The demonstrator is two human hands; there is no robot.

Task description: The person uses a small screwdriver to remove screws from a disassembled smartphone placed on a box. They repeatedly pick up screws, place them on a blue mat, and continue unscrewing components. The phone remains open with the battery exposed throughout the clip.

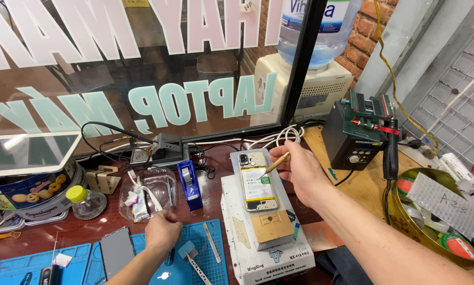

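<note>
My right hand (300,171) holds a thin brass-coloured tool (275,163), its tip touching an opened phone (257,182) with its back removed. The phone lies on a white heating plate unit (242,248). My left hand (162,231) is closed, resting on the blue work mat (200,264), and seems to pinch something small that I cannot make out. Just beyond it stands a clear plastic tray (160,184) with small tubes. A phone screen panel (116,250) lies left of that hand.
A blue tape dispenser (189,184), a soldering tool stand (166,148), a small bottle with a yellow cap (84,200) and a biscuit tin (28,192) sit at the back left. A dark station (356,140) and a round tin of parts (443,216) stand right.
</note>
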